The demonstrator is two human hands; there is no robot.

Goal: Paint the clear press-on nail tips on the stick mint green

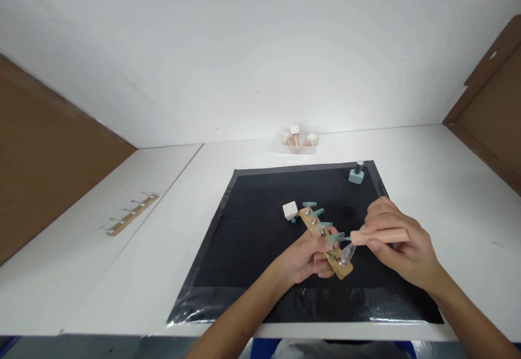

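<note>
My left hand (307,256) is closed around a wooden strip (307,218) that carries a row of false nail tips on small metal posts. Several tips, such as the far nail tip (310,204), are coated teal; the nearest nail tip (347,253) is clear. In my right hand (401,239), fingers wrap the peach handle of a nail polish brush (380,236). Its bristle end meets or nearly touches the teal tip beside the clear one. Left of the strip, a white square polish bottle (290,210) lies tilted, teal at its neck.
A teal polish bottle (356,173) with a grey cap stands at the back right of the black mat (252,239). Behind the mat, a clear tray (280,146) holds several white bottles with peach handles. Another wooden strip (132,215) with clear tips lies far left. Brown panels (49,153) border the sides.
</note>
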